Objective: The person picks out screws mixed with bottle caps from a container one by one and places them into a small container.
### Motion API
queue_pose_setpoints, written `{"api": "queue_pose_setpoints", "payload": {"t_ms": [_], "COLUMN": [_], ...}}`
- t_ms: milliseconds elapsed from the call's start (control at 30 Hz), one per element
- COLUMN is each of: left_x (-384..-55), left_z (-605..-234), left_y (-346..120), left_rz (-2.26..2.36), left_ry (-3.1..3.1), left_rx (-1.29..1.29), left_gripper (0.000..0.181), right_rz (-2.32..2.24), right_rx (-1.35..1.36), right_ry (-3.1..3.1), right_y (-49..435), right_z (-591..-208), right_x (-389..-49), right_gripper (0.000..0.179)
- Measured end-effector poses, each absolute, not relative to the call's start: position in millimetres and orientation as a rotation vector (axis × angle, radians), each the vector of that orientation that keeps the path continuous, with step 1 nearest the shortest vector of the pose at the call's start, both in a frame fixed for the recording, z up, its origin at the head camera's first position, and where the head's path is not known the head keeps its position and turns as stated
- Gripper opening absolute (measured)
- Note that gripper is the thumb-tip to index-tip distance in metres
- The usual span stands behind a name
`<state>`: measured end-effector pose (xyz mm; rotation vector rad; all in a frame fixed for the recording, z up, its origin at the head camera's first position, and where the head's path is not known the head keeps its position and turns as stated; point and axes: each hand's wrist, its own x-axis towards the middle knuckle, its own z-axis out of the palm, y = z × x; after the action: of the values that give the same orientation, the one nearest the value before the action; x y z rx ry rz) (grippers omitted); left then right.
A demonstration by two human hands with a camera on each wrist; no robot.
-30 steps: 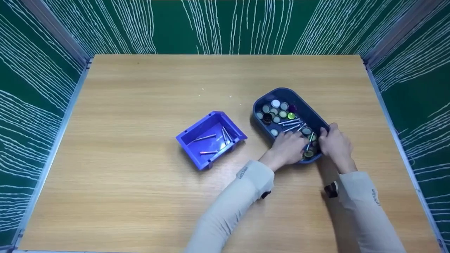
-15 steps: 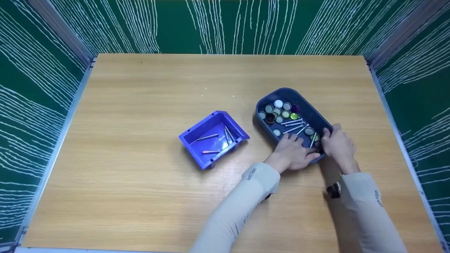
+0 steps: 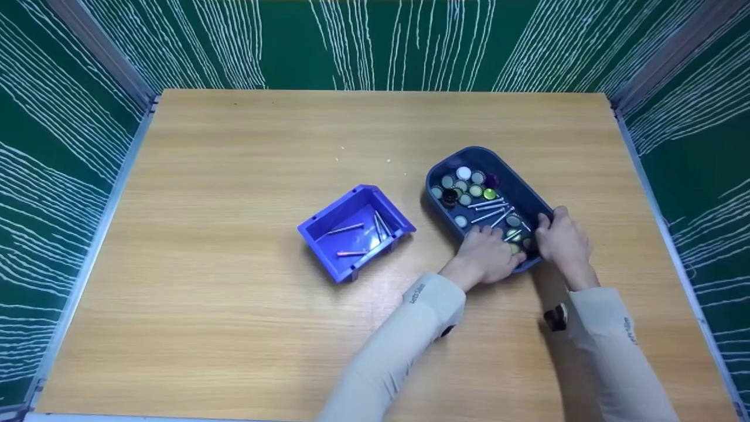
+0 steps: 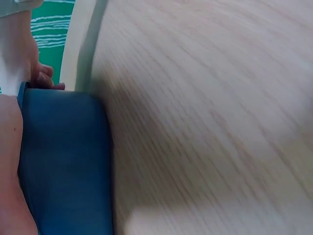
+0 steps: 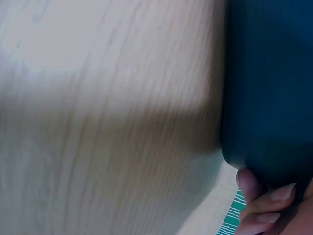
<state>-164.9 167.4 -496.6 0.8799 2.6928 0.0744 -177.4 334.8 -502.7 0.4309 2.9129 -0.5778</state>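
My left hand (image 3: 487, 253) reaches over the near rim of a dark blue bin (image 3: 524, 190). Its thumb and fingers stand apart among the contents, the lower fingertips partly hidden. Bottle caps (image 3: 463, 173), mostly seen from their grey insides, lie in the bin with several silver nails (image 3: 487, 216). A short nail (image 3: 512, 236) and caps show just beyond the left fingers. At the right end, my right hand (image 3: 563, 243) grips the bin's rim. In the right wrist view, its fingers (image 5: 249, 185) curl at the bin's corner.
A smaller bright blue bin (image 3: 328, 258) stands left of the dark one, with several nails inside, one of them reddish. Tiny pale specks dot the wooden table (image 3: 205, 234) behind it. Green panels with white streaks (image 3: 293, 47) border the table.
My left hand first draws back slightly from among the caps, then stays at the near rim. Caps and a nail near its thumb have shifted. My right hand keeps its hold.
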Motion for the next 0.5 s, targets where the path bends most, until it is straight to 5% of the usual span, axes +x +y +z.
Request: {"api": "queue_pose_setpoints", "payload": {"t_ms": [233,500], "left_x": [-169,-172], "left_z": [-492,-489], "left_y": [174,181], "left_rz": [0.246,0.272], "left_ry": [2.753,2.794], "left_rx": [0.7,0.505], "left_gripper": [0.015,0.018], "right_rz": [-0.579,-0.578], "right_rx": [0.436,0.454], "right_ry": [2.887,2.857], "right_y": [335,337], "right_z": [-502,-504], "right_x": [-178,-179], "right_gripper": [0.053,0.057]}}
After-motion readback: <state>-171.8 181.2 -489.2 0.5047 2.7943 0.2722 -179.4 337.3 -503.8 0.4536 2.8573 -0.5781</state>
